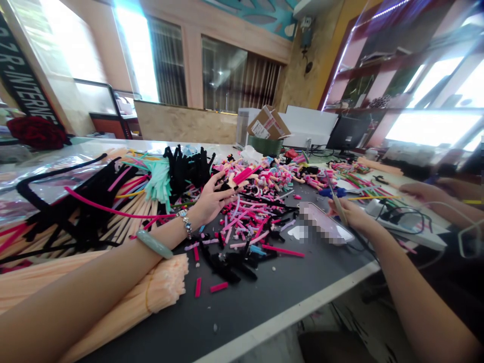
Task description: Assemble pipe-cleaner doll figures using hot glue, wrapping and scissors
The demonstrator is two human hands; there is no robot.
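My left hand, with a beaded bracelet and a pale green bangle on the arm, reaches over a heap of cut pipe cleaners. Between its thumb and fingers is a small pink-and-peach pipe-cleaner piece; part of it is hidden by the fingers. My right hand is closed around slim scissors, their tip pointing up and away. A blue object lies just behind them, its kind unclear. Below that hand lies a phone, partly blurred out.
Peach pipe cleaners lie bundled beneath my left forearm. Black bundles and mint ones lie further back. Finished-looking pink figures are heaped behind. A cardboard box stands at the back. At right, another person's hand is near cables.
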